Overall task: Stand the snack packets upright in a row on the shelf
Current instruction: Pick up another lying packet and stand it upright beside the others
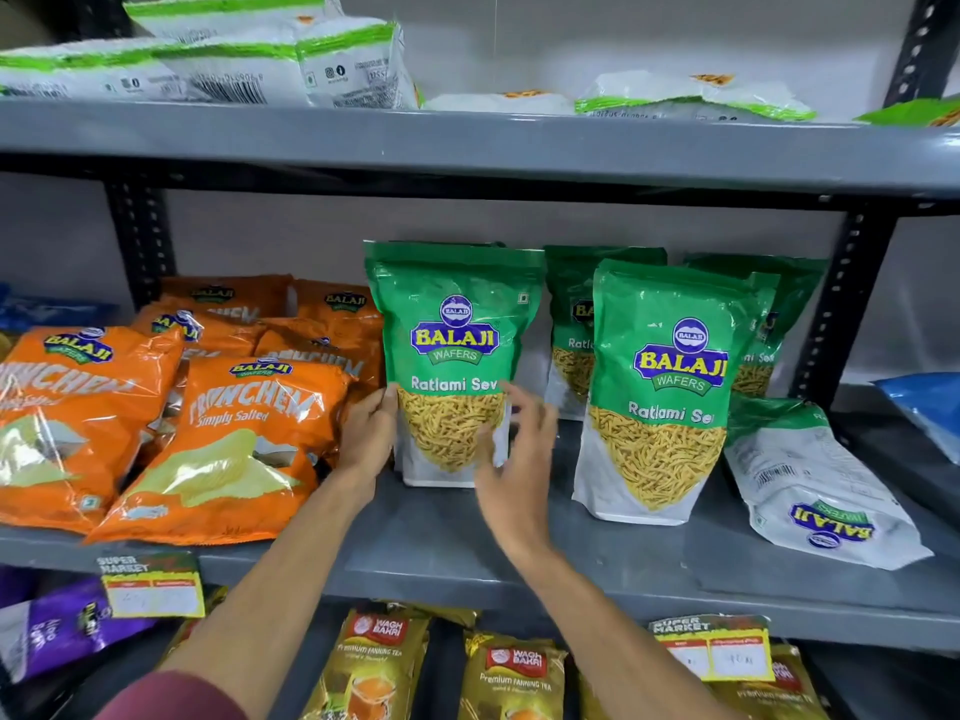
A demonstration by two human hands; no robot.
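A green Ratlami Sev packet [453,324] stands upright on the grey middle shelf [447,543]. My left hand [366,433] grips its lower left edge. My right hand [519,449] is at its lower right edge, fingers spread and blurred, touching or just off it. To the right, another green packet [670,376] stands upright in front. Two more green packets [576,324] [774,314] stand behind it. One green packet [810,491] lies flat on its front at the far right.
Orange Crunchem packets [234,439] are piled left of my left hand. White and green packets [353,59] lie on the shelf above. Tea packets [379,662] and price tags [150,584] sit below. A black upright post [841,314] and a blue packet [924,402] stand at right.
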